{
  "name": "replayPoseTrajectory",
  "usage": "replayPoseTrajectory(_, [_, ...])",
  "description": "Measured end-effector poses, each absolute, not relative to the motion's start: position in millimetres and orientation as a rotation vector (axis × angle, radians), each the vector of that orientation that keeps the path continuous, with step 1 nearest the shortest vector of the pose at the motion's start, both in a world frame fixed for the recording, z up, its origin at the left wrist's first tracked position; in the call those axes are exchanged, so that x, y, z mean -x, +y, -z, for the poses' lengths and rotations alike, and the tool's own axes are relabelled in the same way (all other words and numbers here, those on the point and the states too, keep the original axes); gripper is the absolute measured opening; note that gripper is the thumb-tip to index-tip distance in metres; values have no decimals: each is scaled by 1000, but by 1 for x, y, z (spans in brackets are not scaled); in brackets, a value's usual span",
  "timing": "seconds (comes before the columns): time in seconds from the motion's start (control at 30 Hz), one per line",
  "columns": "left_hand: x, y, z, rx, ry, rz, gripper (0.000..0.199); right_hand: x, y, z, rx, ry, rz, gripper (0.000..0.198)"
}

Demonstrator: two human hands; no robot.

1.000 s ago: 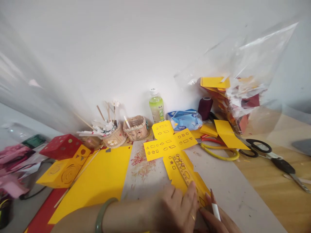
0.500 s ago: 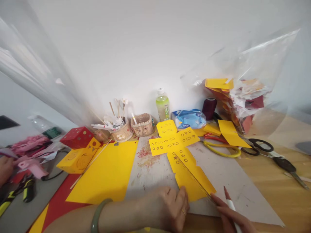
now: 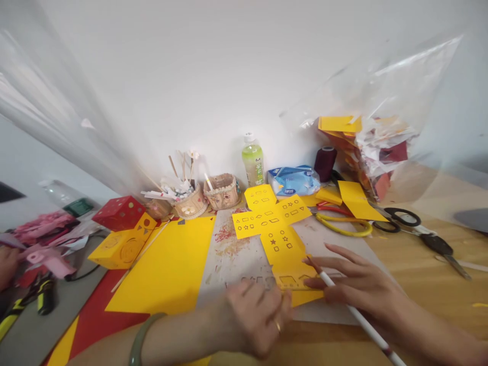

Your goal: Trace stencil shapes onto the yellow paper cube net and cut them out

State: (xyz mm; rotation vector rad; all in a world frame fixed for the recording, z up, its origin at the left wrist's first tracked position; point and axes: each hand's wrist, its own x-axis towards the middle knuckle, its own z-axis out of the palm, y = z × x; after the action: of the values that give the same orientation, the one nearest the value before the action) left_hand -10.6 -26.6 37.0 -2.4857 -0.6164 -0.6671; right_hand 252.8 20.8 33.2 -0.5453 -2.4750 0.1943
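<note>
The right hand [image 3: 358, 287] has slid onto the card [image 3: 280, 239], pen [image 3: 354, 315] pinched, fingers spread; left hand [image 3: 253, 317] curls at its near edge — thin, bendy, best held flat.

A yellow cross-shaped card cutout [image 3: 272, 226], punched with small stars, circles and rectangles, lies flat on the grey mat at centre; a thin white pen [image 3: 354, 315] slants across its near right end

Left hand [image 3: 253, 317] blurred; pen [image 3: 358, 317] cut off.
</note>
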Motion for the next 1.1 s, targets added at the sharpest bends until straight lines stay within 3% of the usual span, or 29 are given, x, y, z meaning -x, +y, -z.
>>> replayPoseTrajectory(0.13, [15,-4,-34,2553,-1017,587,41,-236,42,-42,455,-2744,-177,31])
replayPoseTrajectory(0.4, [26,8,-37,2448,-908,669,14,-253,27,-48,967,-2309,-624,27])
replayPoseTrajectory(0.5, [20,7,-36,2490,-794,638,11,-259,16,-38,1011,-2284,-443,23])
replayPoseTrajectory(0.7, [-3,12,-29,2643,-977,537,29,-248,7,-18,931,-2408,-119,13])
replayPoseTrajectory(0.83, [0,13,-25,2687,-1058,547,22,-246,7,-21,904,-2435,-143,19])
replayPoseTrajectory(1.1, [19,7,-25,2794,-1211,621,26,-250,2,-20,1011,-2366,-300,19])
